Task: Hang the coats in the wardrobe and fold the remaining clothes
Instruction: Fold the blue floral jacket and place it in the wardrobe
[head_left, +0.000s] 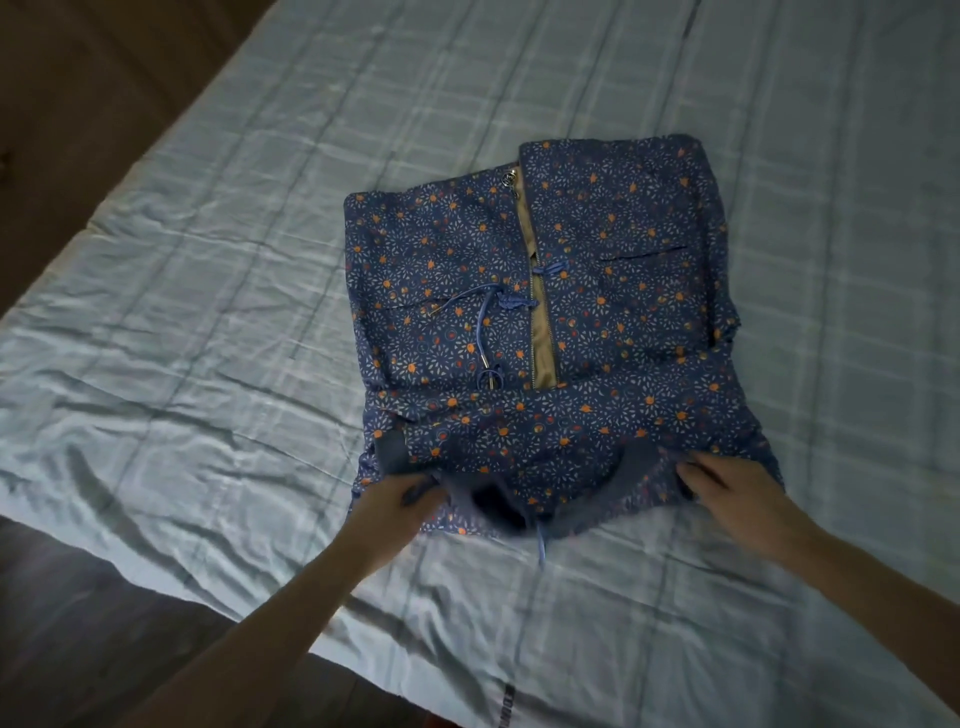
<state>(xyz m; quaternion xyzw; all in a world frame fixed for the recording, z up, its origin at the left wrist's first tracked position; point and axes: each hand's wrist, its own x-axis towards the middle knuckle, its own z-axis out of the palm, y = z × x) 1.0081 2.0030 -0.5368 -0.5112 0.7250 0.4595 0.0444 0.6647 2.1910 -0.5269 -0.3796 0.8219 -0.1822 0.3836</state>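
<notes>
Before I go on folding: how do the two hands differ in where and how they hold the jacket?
The left hand grips the floral jacket at its near left corner, fingers curled round the fabric; the right hand holds the near right edge, fingers tucked under it. The left sits nearer the camera than the right. Both hold the near end on the bed.

Two bare forearms come up from the lower edge of the head view, each ending in a hand: the left hand (397, 501) and the right hand (727, 486). No sleeve, cuff, watch, ring or glove shows on either arm from the wrist back to the frame edge, so any garment worn above lies out of view. The light is dim and the hands are slightly blurred, so fine details such as nails or small jewellery perhaps cannot be made out.
</notes>
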